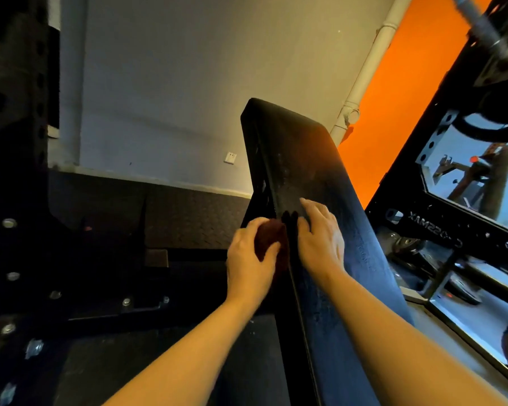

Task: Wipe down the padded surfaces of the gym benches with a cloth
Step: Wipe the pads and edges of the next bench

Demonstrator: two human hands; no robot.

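Head view: my left hand [248, 256] grips a dark red cloth [272, 244] against the left edge of the black bench pad [314, 183], whose long axis rises away from me; my right hand [320, 232] lies flat, fingers straight, on its surface.

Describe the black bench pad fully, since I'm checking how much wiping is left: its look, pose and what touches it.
The bench pad is a long, narrow black cushion, apparently vinyl, inclined upward and away toward the wall. Its top face looks dull and speckled with pale marks, with an orange sheen near the far end. The right hand rests flat on the top face. The left hand holds a dark reddish cloth against the pad's left side edge. The support beneath is mostly hidden.
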